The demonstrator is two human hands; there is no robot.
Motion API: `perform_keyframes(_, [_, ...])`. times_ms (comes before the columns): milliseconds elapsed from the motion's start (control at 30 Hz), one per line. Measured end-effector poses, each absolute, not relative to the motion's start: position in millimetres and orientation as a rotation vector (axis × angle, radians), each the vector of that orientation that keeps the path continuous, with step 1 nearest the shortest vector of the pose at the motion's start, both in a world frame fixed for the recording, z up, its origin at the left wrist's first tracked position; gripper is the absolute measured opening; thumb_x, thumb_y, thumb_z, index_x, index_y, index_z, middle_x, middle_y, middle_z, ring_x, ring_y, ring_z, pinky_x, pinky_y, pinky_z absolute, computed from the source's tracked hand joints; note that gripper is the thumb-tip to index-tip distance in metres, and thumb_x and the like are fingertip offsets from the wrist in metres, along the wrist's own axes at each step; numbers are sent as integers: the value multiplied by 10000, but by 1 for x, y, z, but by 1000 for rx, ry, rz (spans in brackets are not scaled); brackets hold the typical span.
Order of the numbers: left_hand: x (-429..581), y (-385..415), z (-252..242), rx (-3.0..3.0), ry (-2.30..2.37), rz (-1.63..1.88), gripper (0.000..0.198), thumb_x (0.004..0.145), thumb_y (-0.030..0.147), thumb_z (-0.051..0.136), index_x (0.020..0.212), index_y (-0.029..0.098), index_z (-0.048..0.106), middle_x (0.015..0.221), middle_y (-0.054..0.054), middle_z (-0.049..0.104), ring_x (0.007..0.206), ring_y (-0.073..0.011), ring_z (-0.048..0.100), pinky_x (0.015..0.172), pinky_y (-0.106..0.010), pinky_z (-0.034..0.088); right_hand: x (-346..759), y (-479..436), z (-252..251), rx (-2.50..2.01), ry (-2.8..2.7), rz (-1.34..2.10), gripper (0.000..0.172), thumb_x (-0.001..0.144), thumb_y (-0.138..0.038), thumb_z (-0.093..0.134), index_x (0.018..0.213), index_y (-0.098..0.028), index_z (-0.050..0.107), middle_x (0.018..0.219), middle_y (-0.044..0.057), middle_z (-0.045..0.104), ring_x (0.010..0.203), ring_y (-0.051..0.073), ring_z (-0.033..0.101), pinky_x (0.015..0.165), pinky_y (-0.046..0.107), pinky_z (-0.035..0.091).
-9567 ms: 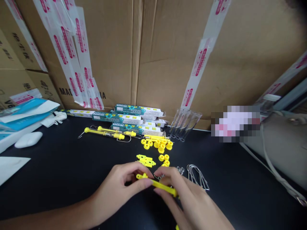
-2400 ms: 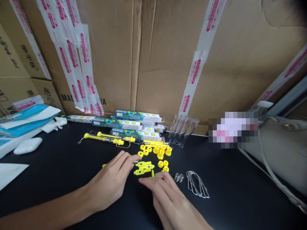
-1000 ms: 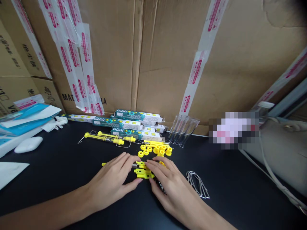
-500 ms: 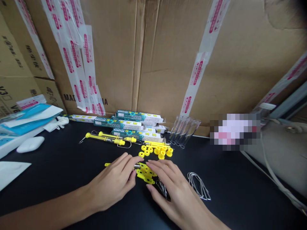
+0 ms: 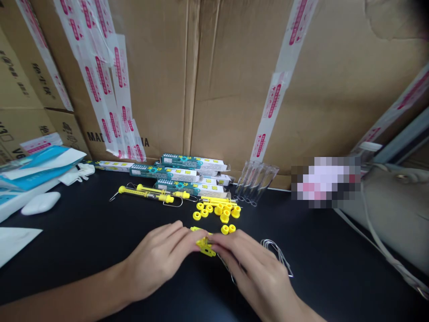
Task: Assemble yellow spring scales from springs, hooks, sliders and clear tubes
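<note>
My left hand (image 5: 164,257) is closed, with thumb and fingers pinched on a small part that the fingers mostly hide. My right hand (image 5: 256,268) pinches from the other side, its fingertips meeting the left ones. A sliver of metal, perhaps a spring, shows between them. Right under the fingertips lie flat yellow plastic strips (image 5: 207,248) with holes. Several bent wire hooks (image 5: 232,275) are partly covered by my right hand. Two yellow caps (image 5: 225,230) sit just beyond the fingers, and farther back are yellow rings (image 5: 197,215) and flanged caps (image 5: 225,216).
Assembled yellow spring scales (image 5: 147,194) lie back left, before stacked small boxes (image 5: 181,173). Clear tubes (image 5: 256,181) lean on the cardboard wall (image 5: 231,89). Wire loops (image 5: 279,257) lie right, near a bag (image 5: 395,214). A white case (image 5: 40,203) lies left.
The fingertips of both hands have come together over the yellow strips. My right hand has closed into a pinch, uncovering two yellow caps. The strip end left of my left hand no longer shows.
</note>
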State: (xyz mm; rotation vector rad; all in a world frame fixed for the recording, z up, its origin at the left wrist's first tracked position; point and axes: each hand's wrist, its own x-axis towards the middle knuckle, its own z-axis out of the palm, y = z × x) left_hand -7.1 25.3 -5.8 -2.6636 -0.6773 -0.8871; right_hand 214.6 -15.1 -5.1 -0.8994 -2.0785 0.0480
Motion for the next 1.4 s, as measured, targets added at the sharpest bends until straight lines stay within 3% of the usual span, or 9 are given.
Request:
perform_keyframes(100, [-11,35,-13,-2739,-908,-956,215,1039,192,438,1205,152,568,1010,-58,723,834,-184,676,753,-311,570,229,-5,-4,-984,-2082,2,356,972,-70,524,1293,-207,598,874,34,691,771,157,662,710,264,558])
perform_keyframes(300, [-14,44,-15,-2856,-1199,-1282,224,1015,137,445,1137,201,622,897,1,675,821,-124,668,793,-235,548,248,14,9,-1026,-1941,-19,161,949,-158,588,1039,-216,708,899,31,742,783,167,707,732,279,589])
perform_keyframes(500, [-15,45,-14,-2855,-1225,-1450,231,988,140,490,1112,232,662,832,20,676,778,-118,662,740,-224,536,244,12,10,-1141,-1803,384,115,931,-277,627,969,-228,724,908,20,770,785,183,737,695,270,604])
perform_keyframes(667, [-14,43,-12,-2826,-1217,-1445,181,980,222,556,1061,234,717,765,19,646,598,-99,575,571,-214,491,241,10,8,-1094,-1826,550,127,892,-304,687,995,-260,748,961,22,768,854,199,732,747,296,601])
perform_keyframes(767, [-16,45,-12,-2798,-1200,-1333,212,981,292,575,1152,232,685,856,-4,673,691,-128,603,634,-238,531,246,15,9,-1135,-1804,436,129,900,-308,666,969,-250,759,945,36,774,854,214,732,751,319,596])
perform_keyframes(933, [-27,66,-10,-2567,-1050,-779,321,1024,224,464,1331,184,550,1200,-86,677,1106,-227,594,987,-413,485,265,35,5,-1316,-1659,195,214,905,-371,636,1017,-232,755,937,41,776,795,208,715,725,321,572])
perform_keyframes(1133, [-37,81,-12,-2325,-1274,-604,396,977,98,381,1336,45,540,1283,-284,582,1172,-441,552,878,-612,479,272,56,-4,-1388,-1665,59,299,904,-434,607,985,-205,782,734,38,730,558,165,566,544,288,476])
perform_keyframes(1267, [-40,78,-14,-2309,-1305,-472,454,892,-23,342,1269,47,585,1191,-254,630,1084,-390,615,842,-526,531,268,61,-8,-1378,-1712,52,289,921,-406,574,981,-213,780,769,43,746,576,171,608,553,286,502])
perform_keyframes(1400, [-42,77,-14,-2313,-1302,-385,546,816,-93,323,1270,70,578,1154,-203,654,1097,-336,608,870,-458,537,266,64,-12,-1345,-1763,79,275,930,-309,532,1077,-216,745,977,72,778,800,221,719,724,346,575])
